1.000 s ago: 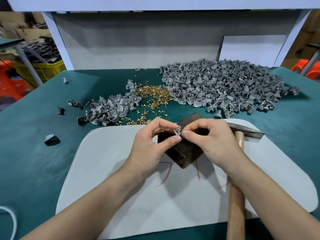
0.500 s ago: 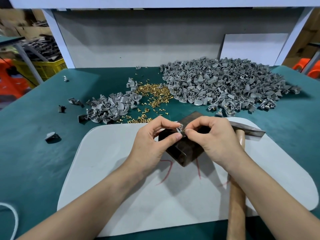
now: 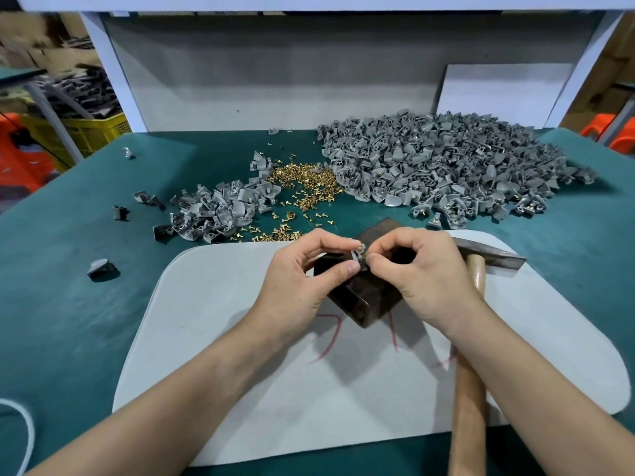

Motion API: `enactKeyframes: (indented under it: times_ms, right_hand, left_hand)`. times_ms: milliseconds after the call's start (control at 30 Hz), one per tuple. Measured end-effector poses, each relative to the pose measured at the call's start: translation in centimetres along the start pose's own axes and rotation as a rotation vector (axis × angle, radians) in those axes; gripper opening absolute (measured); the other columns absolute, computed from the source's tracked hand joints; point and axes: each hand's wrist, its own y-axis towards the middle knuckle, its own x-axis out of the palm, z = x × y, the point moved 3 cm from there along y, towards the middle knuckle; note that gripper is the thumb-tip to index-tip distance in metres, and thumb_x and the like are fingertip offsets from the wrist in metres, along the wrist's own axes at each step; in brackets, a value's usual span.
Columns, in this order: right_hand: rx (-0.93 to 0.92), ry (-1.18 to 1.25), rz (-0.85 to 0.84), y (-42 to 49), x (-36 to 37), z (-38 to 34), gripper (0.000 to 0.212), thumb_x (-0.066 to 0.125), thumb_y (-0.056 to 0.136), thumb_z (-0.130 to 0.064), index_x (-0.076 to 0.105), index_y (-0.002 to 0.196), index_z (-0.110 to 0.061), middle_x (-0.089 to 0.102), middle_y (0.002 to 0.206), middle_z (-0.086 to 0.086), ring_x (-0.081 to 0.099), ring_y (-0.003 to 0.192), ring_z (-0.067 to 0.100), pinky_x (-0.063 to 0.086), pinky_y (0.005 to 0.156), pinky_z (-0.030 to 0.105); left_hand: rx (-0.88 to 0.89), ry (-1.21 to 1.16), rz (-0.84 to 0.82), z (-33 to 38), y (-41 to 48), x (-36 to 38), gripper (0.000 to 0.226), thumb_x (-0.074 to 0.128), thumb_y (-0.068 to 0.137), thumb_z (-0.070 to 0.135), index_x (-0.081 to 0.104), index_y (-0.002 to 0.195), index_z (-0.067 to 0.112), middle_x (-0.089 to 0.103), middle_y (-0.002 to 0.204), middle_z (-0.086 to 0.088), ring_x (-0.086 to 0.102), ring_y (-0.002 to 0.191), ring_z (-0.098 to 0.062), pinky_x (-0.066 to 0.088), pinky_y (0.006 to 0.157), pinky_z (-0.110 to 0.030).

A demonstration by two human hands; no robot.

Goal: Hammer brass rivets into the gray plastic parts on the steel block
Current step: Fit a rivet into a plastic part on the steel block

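View from above a green counter (image 3: 68, 304), looking down at two bare hands that meet in the middle of the frame. The left hand (image 3: 302, 280) pinches a small gray plastic part (image 3: 357, 253) between thumb and forefinger. The right hand (image 3: 422, 280) has its thumb and forefinger pressed together on a tiny brass rivet (image 3: 365, 256), barely visible, held against the part. Both hands hover just over a dark steel block (image 3: 364, 300), which sits corner-toward-the-viewer on a white mat (image 3: 223, 338) marked with red lines.

A hammer (image 3: 470, 372) lies on the mat under the right forearm. Its wooden handle runs toward the bottom edge and its dark metal head sits just right of the block.

Beyond the mat, at center, is a scatter of loose rivets (image 3: 305, 187). To its left is a small heap of gray parts (image 3: 220, 211), and to its right a much larger heap (image 3: 446, 166) spreads toward the right edge. A few stray parts lie at the left of the counter.

In the upper left, past the counter, stands a yellow crate (image 3: 89, 132). A white board (image 3: 498, 91) leans at upper right.
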Motion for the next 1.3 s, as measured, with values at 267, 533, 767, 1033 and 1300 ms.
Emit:
enactKeyframes:
  times_ms: [267, 533, 767, 1033, 1300]
  right_hand:
    - [-0.03, -0.025, 0.017, -0.01, -0.1, 0.12, 0.021, 0.072, 0.072, -0.008, 0.065, 0.062, -0.025, 0.062, 0.065, -0.008, 0.056, 0.069, 0.013, 0.047, 0.072, 0.032]
    - [-0.039, -0.032, 0.007, -0.05, -0.05, 0.04, 0.021, 0.071, 0.073, -0.009, 0.065, 0.064, -0.026, 0.063, 0.068, -0.004, 0.057, 0.074, 0.018, 0.049, 0.076, 0.037]
    - [-0.042, -0.034, 0.001, 0.0, 0.01, 0.07, 0.021, 0.071, 0.074, -0.01, 0.065, 0.064, -0.027, 0.062, 0.068, -0.006, 0.056, 0.074, 0.016, 0.048, 0.076, 0.036]
    - [-0.052, -0.043, 0.004, -0.23, 0.04, -0.16, 0.022, 0.071, 0.074, -0.009, 0.064, 0.064, -0.027, 0.064, 0.072, -0.005, 0.057, 0.078, 0.017, 0.047, 0.078, 0.036]
    - [-0.093, -0.09, -0.013, -0.19, -0.04, -0.38, 0.021, 0.071, 0.075, -0.007, 0.064, 0.065, -0.024, 0.059, 0.07, -0.012, 0.054, 0.078, 0.011, 0.041, 0.074, 0.025]
  left_hand:
    - [0.011, 0.013, -0.009, 0.0, 0.05, 0.05, 0.029, 0.072, 0.078, -0.003, 0.069, 0.089, 0.024, 0.073, 0.093, 0.002, 0.066, 0.092, -0.009, 0.049, 0.088, -0.021]
    - [0.008, 0.012, -0.004, 0.04, 0.07, -0.05, 0.029, 0.072, 0.078, -0.003, 0.069, 0.087, 0.024, 0.073, 0.092, 0.003, 0.066, 0.092, -0.008, 0.049, 0.088, -0.021]
    - [-0.015, -0.002, -0.002, 0.2, 0.14, -0.05, 0.027, 0.073, 0.076, -0.005, 0.069, 0.084, 0.02, 0.073, 0.088, 0.005, 0.066, 0.089, -0.006, 0.05, 0.086, -0.02]
    - [-0.028, -0.035, 0.016, 0.0, 0.12, 0.06, 0.027, 0.073, 0.074, -0.009, 0.068, 0.08, 0.017, 0.073, 0.084, 0.008, 0.066, 0.086, -0.004, 0.049, 0.083, -0.016]
    - [-0.019, -0.043, 0.017, -0.13, 0.13, 0.08, 0.027, 0.072, 0.074, -0.009, 0.067, 0.079, 0.016, 0.073, 0.084, 0.009, 0.066, 0.087, -0.004, 0.05, 0.082, -0.017]
